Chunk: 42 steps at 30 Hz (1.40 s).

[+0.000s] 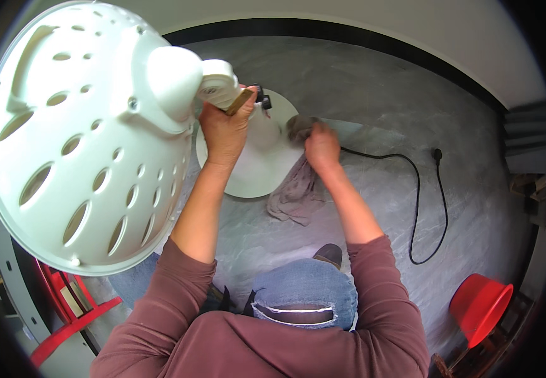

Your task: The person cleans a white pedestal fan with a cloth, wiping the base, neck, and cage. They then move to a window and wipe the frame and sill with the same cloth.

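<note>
My left hand point(225, 127) grips the neck of a white lamp-like appliance, just below its large perforated plastic head point(98, 141), which fills the upper left. A brownish strip shows under my left thumb, beside black knobs point(262, 97). The appliance's round white base point(254, 177) rests on the floor. At the right edge of the base, my right hand point(322, 147) holds a greyish-brown cloth point(296, 193), bunched at the top and hanging down towards the floor.
A black power cord point(415, 175) with a plug point(437, 155) lies on the grey floor point(372, 203) at the right. Lower right is a red plastic bucket point(476, 307). A red metal frame point(79, 321) stands lower left. A black skirting board point(320, 30) runs along the wall.
</note>
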Available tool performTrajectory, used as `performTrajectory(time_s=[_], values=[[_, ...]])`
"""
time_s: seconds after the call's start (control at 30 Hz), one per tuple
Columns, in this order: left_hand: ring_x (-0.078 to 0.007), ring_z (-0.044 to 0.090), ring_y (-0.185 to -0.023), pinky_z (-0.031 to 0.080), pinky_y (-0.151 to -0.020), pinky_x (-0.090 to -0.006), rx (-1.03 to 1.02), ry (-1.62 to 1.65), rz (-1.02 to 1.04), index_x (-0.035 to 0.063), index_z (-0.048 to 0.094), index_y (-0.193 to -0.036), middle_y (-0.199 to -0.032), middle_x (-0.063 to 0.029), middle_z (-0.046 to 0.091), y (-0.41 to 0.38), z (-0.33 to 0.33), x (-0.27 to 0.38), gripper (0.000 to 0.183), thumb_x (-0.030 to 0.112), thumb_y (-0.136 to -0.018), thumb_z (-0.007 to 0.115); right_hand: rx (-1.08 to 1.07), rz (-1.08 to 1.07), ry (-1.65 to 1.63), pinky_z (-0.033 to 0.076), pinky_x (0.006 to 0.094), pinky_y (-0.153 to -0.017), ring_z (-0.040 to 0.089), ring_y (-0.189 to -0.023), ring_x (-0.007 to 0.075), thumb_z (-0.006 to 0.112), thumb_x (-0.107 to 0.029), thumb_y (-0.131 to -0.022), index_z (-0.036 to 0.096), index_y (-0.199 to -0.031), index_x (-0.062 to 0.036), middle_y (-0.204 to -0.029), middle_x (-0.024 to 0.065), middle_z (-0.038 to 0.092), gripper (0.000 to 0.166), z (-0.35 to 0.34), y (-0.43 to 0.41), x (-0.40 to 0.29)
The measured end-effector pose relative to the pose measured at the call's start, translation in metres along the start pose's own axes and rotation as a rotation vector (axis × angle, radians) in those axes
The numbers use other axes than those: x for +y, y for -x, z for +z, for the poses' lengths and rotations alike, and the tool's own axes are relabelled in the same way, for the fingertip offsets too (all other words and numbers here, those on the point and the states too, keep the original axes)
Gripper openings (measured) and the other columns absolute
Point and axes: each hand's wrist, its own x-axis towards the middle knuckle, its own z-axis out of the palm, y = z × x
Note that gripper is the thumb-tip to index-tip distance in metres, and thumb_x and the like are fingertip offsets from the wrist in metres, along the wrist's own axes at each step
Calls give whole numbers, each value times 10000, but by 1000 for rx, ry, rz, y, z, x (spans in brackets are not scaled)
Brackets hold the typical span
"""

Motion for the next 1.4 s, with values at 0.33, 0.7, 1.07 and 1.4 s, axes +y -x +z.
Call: performTrajectory(time_s=[0.33, 0.7, 1.07, 1.4], values=[[-110, 562, -763, 458, -722, -271, 63, -4, 36, 39, 628, -902, -833, -11, 612, -1, -1, -8, 330, 354, -848, 713, 78, -505, 221, 431, 510, -764, 446, -1131, 410, 571, -156, -752, 598, -1106, -66, -1285, 138, 500, 366, 55, 124, -71], [-119, 582, -773, 468, -724, -270, 24, 38, -28, 36, 632, -934, -858, -20, 628, -6, -1, -8, 243, 260, -867, 696, -74, -478, -14, 471, 434, -722, 522, -903, 341, 537, -109, -767, 598, -982, -44, -1056, 136, 556, 232, 19, 139, -39], [-172, 565, -974, 431, -887, -297, -59, 2, -28, 6, 555, -1139, -1069, -79, 597, -12, -11, -14, 445, 372, -901, 637, 15, 473, -34, 499, 433, -819, 599, -963, 358, 614, -167, -779, 682, -916, -35, -975, 171, 650, 202, -105, 181, 164], [-150, 545, -851, 445, -810, -300, 43, -66, 41, -3, 520, -1035, -938, -82, 569, 100, -19, -34, 203, 183, -998, 446, 205, -199, 185, 503, 407, -742, 597, -982, 303, 631, -220, -767, 648, -912, -46, -964, 121, 657, 227, -42, 74, 88]])
